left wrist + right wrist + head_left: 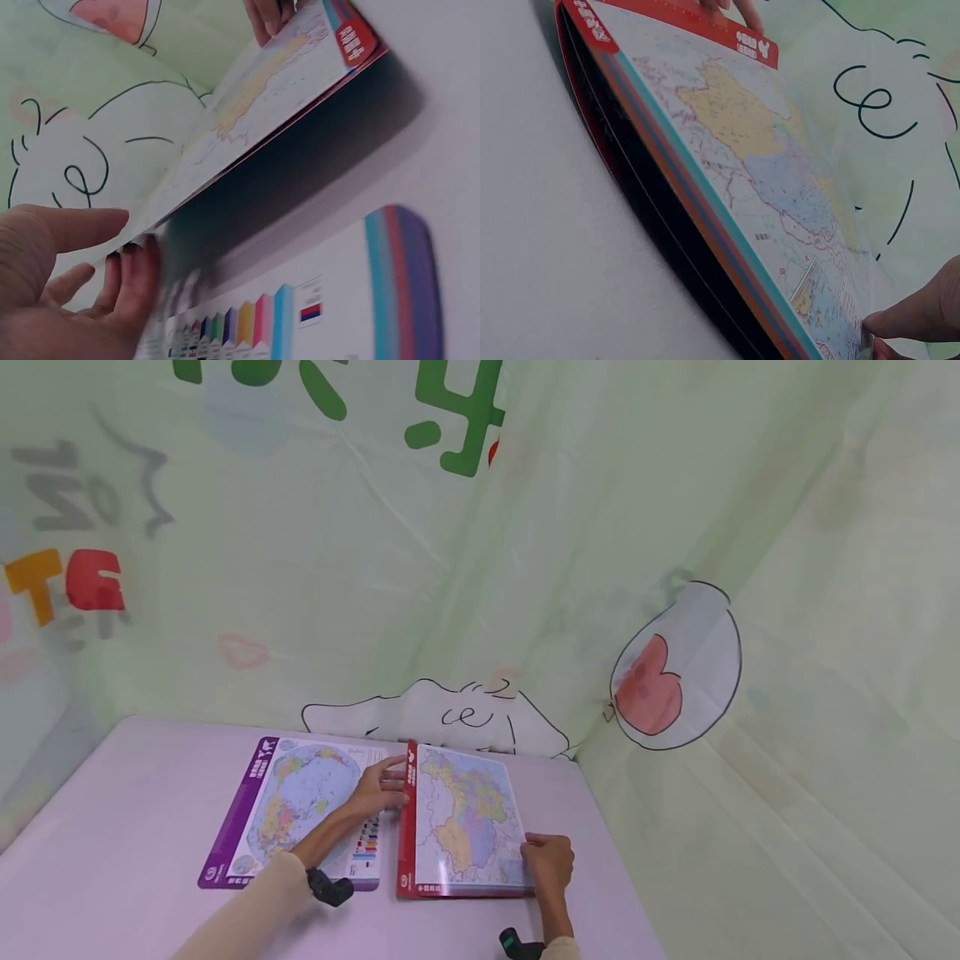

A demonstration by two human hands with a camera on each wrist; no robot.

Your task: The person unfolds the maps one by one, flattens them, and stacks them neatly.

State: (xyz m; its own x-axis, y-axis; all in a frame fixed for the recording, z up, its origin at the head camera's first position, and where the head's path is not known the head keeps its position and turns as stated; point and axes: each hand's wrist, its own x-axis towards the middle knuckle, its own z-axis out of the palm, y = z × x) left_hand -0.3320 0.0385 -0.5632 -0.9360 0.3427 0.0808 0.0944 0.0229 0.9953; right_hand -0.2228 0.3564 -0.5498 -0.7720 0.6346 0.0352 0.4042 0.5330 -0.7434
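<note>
Left hand [381, 789] and right hand [551, 858] pinch the red map's [468, 818] edges, table [600, 906] right of it; right wrist view alone shows its dark gap [688, 247]

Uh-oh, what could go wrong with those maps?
The red-edged map is held at both sides by the left hand and right hand; its layers gape along one edge, so they might slip or crease. The purple-edged map lies close beside it, so a slip might bump that one.
</note>
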